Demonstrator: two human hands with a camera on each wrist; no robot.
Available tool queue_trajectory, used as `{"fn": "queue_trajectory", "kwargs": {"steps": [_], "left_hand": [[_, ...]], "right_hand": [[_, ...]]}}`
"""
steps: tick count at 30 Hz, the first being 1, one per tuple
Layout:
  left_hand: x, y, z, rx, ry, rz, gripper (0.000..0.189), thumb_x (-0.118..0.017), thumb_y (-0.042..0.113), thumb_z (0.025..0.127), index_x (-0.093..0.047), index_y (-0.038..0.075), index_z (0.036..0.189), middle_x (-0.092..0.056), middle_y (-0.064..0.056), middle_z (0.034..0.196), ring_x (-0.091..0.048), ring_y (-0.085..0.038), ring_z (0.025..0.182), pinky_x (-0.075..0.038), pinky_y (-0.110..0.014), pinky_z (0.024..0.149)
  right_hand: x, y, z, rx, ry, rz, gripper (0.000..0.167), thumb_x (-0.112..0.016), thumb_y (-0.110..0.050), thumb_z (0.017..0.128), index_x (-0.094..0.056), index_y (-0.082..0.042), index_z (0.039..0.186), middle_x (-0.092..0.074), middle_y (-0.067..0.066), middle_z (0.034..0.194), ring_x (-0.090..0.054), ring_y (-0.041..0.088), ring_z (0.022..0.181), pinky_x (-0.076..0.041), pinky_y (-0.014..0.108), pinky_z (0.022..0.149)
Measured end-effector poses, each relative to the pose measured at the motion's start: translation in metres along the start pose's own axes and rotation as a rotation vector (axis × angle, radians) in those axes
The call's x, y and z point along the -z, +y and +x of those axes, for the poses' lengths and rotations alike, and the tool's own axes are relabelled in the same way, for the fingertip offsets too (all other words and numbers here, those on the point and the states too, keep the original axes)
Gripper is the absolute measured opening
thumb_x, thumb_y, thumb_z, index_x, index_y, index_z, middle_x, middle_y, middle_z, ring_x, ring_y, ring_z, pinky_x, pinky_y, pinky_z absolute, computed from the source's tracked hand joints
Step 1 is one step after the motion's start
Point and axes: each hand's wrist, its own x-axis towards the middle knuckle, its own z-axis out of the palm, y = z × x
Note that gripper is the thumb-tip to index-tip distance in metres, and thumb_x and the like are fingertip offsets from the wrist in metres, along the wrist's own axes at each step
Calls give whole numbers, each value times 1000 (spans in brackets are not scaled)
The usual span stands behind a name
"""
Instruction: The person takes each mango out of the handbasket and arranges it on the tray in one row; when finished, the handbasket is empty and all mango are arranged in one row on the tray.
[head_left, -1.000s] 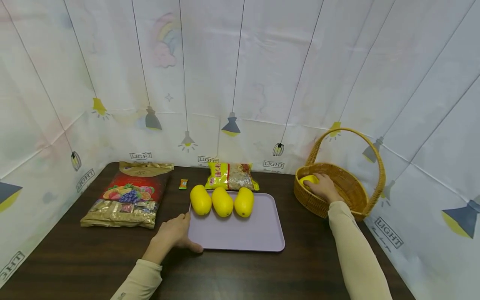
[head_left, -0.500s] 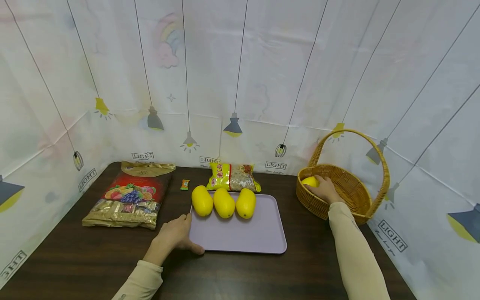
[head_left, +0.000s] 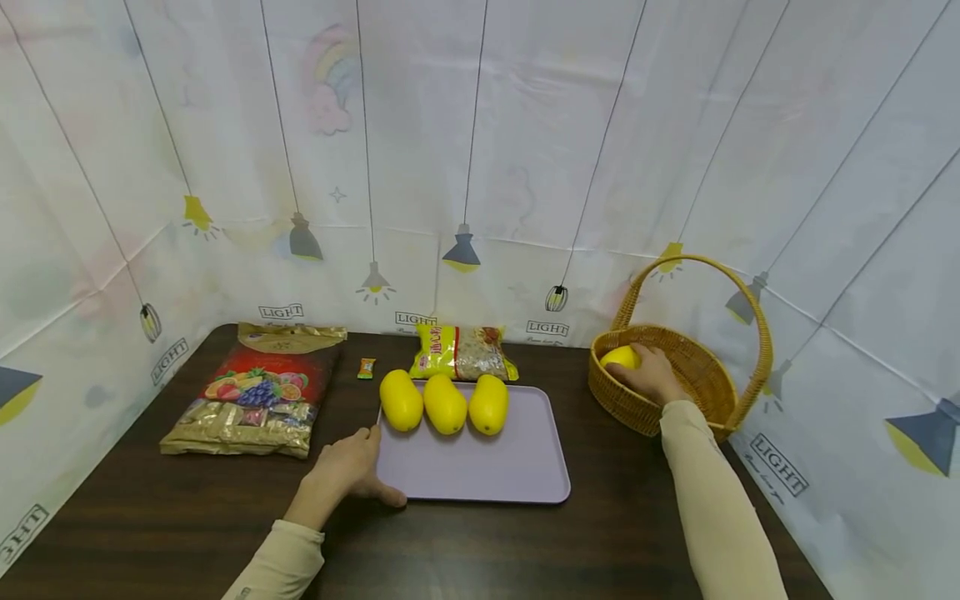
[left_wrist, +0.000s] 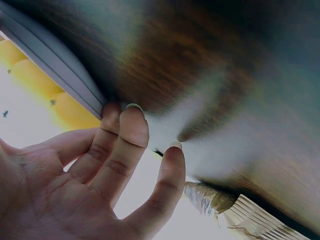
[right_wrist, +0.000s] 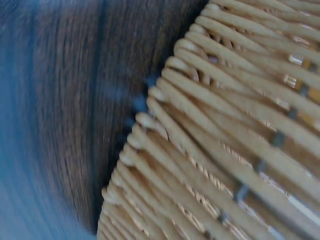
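In the head view, a lilac tray (head_left: 472, 475) lies on the table, with a row of yellow oval fruits (head_left: 445, 405) along its far side. My left hand (head_left: 347, 467) rests at the tray's near left corner, its thumb along the front edge. The left wrist view shows that hand's fingers (left_wrist: 134, 127) loosely bent near the tray rim (left_wrist: 55, 55). Inside the wicker basket (head_left: 626, 408) at the right, my right hand (head_left: 651, 375) grips another yellow fruit (head_left: 621, 358) between thumb and fingers. Only basket weave (right_wrist: 210, 125) and tabletop fill the right wrist view.
A red and gold candy bag (head_left: 258, 392) lies at the left, with a small wrapped candy (head_left: 366, 367) beside it. Behind the tray is a yellow food packet (head_left: 461, 353). The basket's tall handle (head_left: 757, 325) arches up, and a printed curtain hangs behind the table.
The fingers of my right hand have shifted slightly on the fruit in the basket, leaving more of it showing. My left hand and the tray stay put; the head view sways a little.
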Motion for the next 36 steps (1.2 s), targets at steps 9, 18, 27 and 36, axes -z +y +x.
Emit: {"fn": "queue_trajectory", "kwargs": {"steps": [9, 18, 27, 36], "left_hand": [[1, 0, -1, -8, -3, 9, 127, -86, 67, 60, -36, -6, 151, -50, -25, 148, -59, -45, 122, -47, -64, 98], [1, 0, 0, -5, -3, 6, 128, -86, 68, 60, -36, -7, 150, -50, -25, 147, -58, -44, 125, -47, -63, 99], [3, 1, -4, -12, -2, 11, 126, -86, 67, 61, -37, -9, 149, -50, -27, 147, -57, -46, 125, -47, -63, 99], [4, 3, -4, -13, -3, 4, 126, -86, 67, 61, -37, -9, 149, -50, -27, 146, -57, -45, 124, -47, -63, 99]], "right_hand": [[17, -2, -11, 20, -4, 5, 93, -53, -59, 97, -22, 6, 156, -18, 43, 156, -22, 61, 141, -27, 72, 112], [36, -17, -25, 46, 21, 35, 92, -55, -59, 97, -22, 1, 158, -16, 39, 159, -21, 60, 143, -28, 73, 111], [46, -44, -40, 139, 70, 34, 87, -59, -55, 96, -29, -1, 157, -25, 33, 158, -32, 53, 141, -36, 66, 110], [39, -78, -52, 212, 35, 91, 85, -65, -52, 94, -33, -5, 156, -28, 27, 160, -42, 45, 136, -45, 58, 106]]}}
